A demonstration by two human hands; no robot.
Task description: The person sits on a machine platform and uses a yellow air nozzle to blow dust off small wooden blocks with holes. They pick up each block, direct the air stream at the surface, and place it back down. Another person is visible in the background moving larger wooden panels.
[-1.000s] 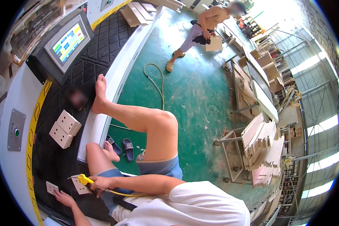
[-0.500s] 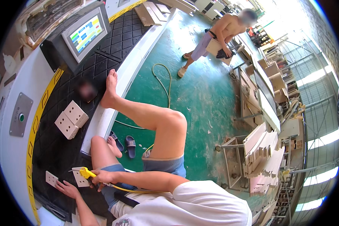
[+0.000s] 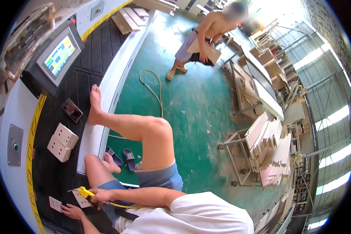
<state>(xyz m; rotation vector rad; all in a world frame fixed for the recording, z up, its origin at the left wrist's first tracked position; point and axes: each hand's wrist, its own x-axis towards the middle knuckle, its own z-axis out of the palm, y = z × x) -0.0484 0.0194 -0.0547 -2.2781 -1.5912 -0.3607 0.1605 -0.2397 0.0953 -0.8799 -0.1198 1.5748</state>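
Observation:
My right hand (image 3: pixel 100 196) is closed round a yellow air blow gun (image 3: pixel 85 192), whose thin nozzle points left. A yellow hose (image 3: pixel 123 205) trails from the gun along my forearm. Just beyond the nozzle, a pale drilled board (image 3: pixel 81 200) is partly covered by the gun and hand. My left hand (image 3: pixel 73 211) lies with its fingers stretched out, their tips at the edge of a small pale board with several holes (image 3: pixel 55 204). Both boards are on a black machine bed (image 3: pixel 43 177).
Stacked drilled boards (image 3: pixel 62 142) and a phone (image 3: pixel 72 110) lie farther along the bed, below a touchscreen panel (image 3: pixel 58 56). My bare foot (image 3: pixel 94 103) rests on the bed's white edge. Slippers (image 3: pixel 128 159) are on the green floor. Another person (image 3: pixel 201 39) carries a board; a loaded trolley (image 3: pixel 238 160) stands right.
The view has shifted, so most things sit farther left in the picture. The other person has changed stance, still holding the board. My hands keep about the same places beside the boards.

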